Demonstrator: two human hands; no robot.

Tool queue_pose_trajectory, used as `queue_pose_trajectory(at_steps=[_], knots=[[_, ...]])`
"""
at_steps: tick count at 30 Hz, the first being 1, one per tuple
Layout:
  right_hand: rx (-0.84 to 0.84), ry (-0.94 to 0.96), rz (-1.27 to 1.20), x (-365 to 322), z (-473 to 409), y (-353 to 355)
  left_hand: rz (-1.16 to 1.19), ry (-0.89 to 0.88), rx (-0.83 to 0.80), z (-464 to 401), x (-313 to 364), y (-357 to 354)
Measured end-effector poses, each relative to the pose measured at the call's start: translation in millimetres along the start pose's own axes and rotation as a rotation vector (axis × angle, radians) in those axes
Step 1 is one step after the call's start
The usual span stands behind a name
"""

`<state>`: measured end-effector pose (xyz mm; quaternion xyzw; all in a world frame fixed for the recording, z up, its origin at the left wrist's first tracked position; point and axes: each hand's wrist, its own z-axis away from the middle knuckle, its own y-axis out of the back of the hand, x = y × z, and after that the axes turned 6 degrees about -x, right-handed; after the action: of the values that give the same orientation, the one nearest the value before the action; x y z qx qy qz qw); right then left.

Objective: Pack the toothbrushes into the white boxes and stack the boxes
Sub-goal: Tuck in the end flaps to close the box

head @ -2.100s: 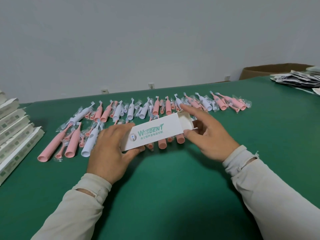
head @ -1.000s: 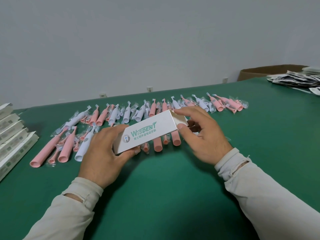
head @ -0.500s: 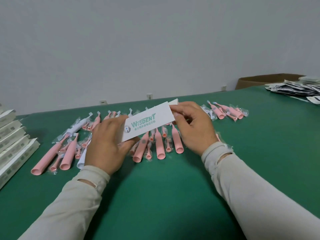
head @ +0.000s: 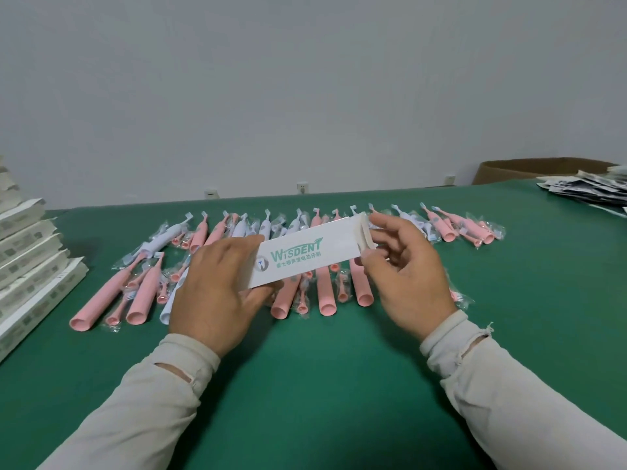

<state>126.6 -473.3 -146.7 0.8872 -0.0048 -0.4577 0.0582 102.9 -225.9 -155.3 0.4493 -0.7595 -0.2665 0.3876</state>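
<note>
Both hands are up off the green table with one white box between them, its printed face turned up toward the person. The left hand grips the box's near-left end, thumb over the top edge and fingers curled underneath. The right hand is at the far-right end, where its thumb and forefinger pinch the end flap, which stands slightly out from the box rather than tucked flat. The box's long axis runs from lower left to upper right, roughly crosswise to the person, so the end that needs work sits right at the right hand's fingertips. Whether a toothbrush is already inside I cannot tell. Beneath and beyond the box lies the row of wrapped toothbrushes, pink and white, their handles pointing toward the person. The stack of white boxes sits well off to the left, nearer the left hand, which looks the likelier one to carry this box over once the flap is settled.
</note>
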Motion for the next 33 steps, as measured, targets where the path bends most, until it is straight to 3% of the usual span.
queue_pose_trajectory(at_steps=[11,33], knots=[[0.104,-0.151,-0.238,0.6,-5.2,1.2,-0.008,0.004,0.01,0.5,0.1,-1.9],[0.101,-0.183,-0.225,-1.3,-3.5,1.1,-0.041,0.003,0.022,2.5,7.2,2.8]])
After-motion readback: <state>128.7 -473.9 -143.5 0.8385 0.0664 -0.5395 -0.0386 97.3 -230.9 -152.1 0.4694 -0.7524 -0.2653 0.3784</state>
